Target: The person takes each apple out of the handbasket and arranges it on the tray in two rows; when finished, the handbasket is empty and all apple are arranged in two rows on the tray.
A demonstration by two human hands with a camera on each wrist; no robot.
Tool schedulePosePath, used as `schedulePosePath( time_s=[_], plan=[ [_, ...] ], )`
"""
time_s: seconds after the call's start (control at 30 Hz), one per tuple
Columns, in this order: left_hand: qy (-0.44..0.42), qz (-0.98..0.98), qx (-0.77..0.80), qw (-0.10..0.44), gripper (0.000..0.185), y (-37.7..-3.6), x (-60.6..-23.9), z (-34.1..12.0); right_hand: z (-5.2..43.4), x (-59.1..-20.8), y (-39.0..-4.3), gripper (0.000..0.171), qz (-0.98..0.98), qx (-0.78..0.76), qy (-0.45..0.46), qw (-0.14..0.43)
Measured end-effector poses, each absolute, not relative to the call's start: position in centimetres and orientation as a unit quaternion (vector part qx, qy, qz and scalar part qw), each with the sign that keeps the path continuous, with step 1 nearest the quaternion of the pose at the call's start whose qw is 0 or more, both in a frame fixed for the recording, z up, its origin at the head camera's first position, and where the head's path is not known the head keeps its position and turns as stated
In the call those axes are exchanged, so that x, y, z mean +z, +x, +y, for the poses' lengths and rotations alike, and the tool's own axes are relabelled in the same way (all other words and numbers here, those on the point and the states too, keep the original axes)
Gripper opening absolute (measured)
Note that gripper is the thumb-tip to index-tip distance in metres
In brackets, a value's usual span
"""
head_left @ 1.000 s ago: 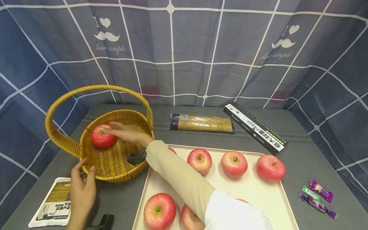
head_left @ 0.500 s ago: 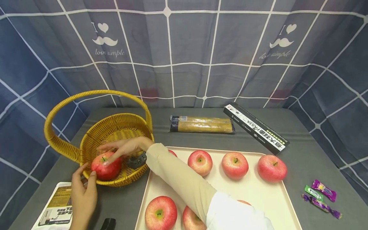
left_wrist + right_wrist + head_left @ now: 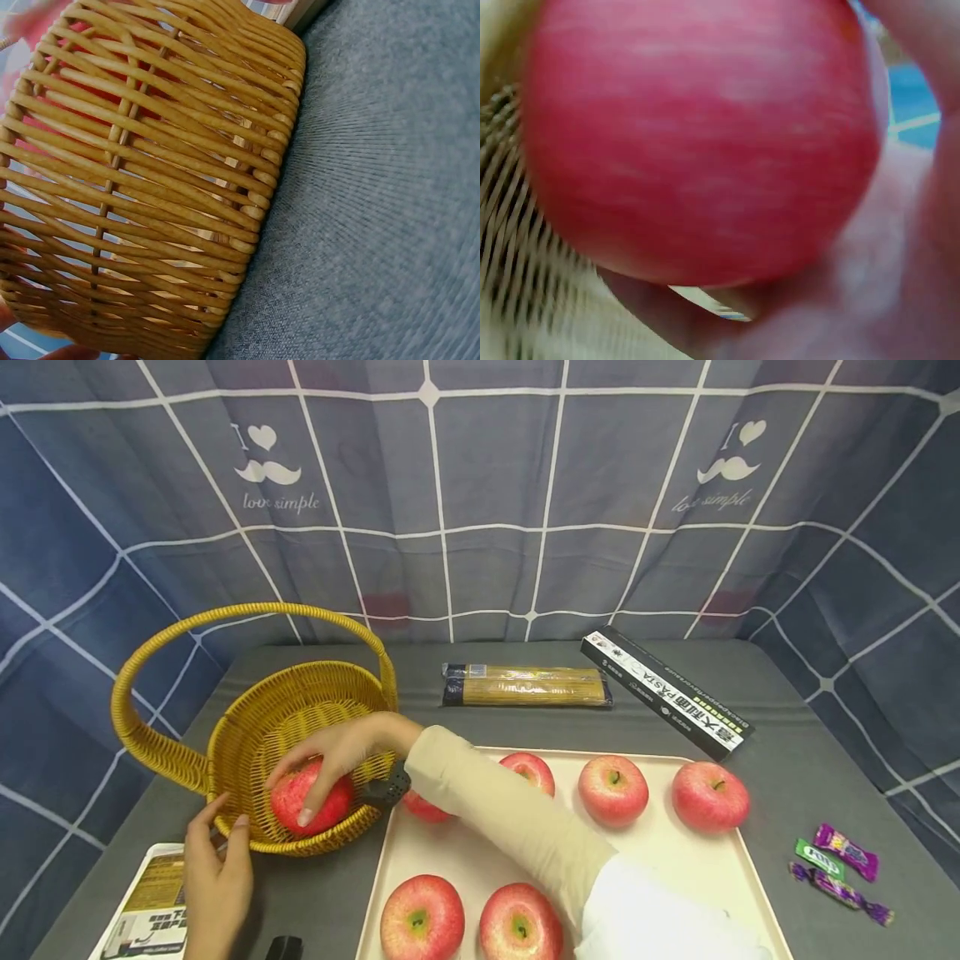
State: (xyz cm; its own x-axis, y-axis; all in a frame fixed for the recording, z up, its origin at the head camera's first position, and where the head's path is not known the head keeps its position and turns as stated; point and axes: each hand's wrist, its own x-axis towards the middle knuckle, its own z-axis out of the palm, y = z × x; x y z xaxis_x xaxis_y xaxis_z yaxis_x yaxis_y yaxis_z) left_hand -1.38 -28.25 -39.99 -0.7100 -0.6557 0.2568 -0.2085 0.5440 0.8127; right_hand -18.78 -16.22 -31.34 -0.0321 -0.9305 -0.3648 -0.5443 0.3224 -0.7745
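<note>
Head view: a table covered with grey cloth (image 3: 787, 752) is seen, and behind it and at both sides a blue curtain with white grid lines (image 3: 495, 485) is hung, printed with a moustache, a heart and the words "love simple".

Nearest to the camera, a printed packet (image 3: 146, 906) is laid at the left edge of the table, partly hidden by the left hand (image 3: 217, 872). The fingers of this hand are held nearly straight and are touching the outer wall of the wicker basket (image 3: 247, 735) at its near side; nothing is gripped by it. A cream tray (image 3: 675, 860) is placed just to the right of the basket. Two apples (image 3: 468, 920) are seen at its near edge and more at its far edge, one of them partly covered by the cream sleeve (image 3: 517, 818).

The red apple (image 3: 311, 797) is found inside the basket, at its near side, and it is gripped from above by the right hand (image 3: 337, 752) with curled fingers. In the right wrist view the same apple (image 3: 697, 135) fills the picture.

At the right, wrapped candies (image 3: 836, 864) are laid on the cloth. Farther back, a spaghetti packet (image 3: 525, 685) and a black pasta box (image 3: 667, 693) are laid near the curtain.
</note>
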Motion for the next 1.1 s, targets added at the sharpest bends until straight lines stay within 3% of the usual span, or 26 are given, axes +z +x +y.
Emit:
schedulePosePath(
  time_s=[0.23, 0.43, 0.7, 0.8, 0.97, 1.1],
  plan=[
    [0.274, -0.836, -0.403, 0.252, 0.045, -1.2, -40.3, -28.4, -6.0, -26.8, -17.9, 0.058, 0.7, -0.283, -0.552, 0.354],
    [0.267, -0.836, -0.41, 0.246, 0.046, -1.1, -40.2, -28.5, 7.2, -26.3, -16.4, 0.061, 0.757, -0.316, -0.53, 0.215],
    [0.275, -0.84, -0.405, 0.234, 0.045, -1.1, -40.1, -28.6, 22.5, -33.0, -8.3, 0.075, 0.83, -0.391, -0.399, 0.006],
    [0.283, -0.84, -0.4, 0.234, 0.046, -1.1, -40.0, -28.7, 26.5, -36.3, -4.9, 0.078, 0.853, -0.401, -0.332, -0.037],
    [0.296, -0.839, -0.39, 0.236, 0.045, -1.2, -40.1, -28.7, 30.8, -41.2, -1.8, 0.077, 0.852, -0.396, -0.327, -0.098],
    [0.289, -0.842, -0.388, 0.24, 0.045, -1.4, -40.3, -28.6, 31.6, -43.9, -0.9, 0.073, 0.843, -0.381, -0.346, -0.156]
  ],
)
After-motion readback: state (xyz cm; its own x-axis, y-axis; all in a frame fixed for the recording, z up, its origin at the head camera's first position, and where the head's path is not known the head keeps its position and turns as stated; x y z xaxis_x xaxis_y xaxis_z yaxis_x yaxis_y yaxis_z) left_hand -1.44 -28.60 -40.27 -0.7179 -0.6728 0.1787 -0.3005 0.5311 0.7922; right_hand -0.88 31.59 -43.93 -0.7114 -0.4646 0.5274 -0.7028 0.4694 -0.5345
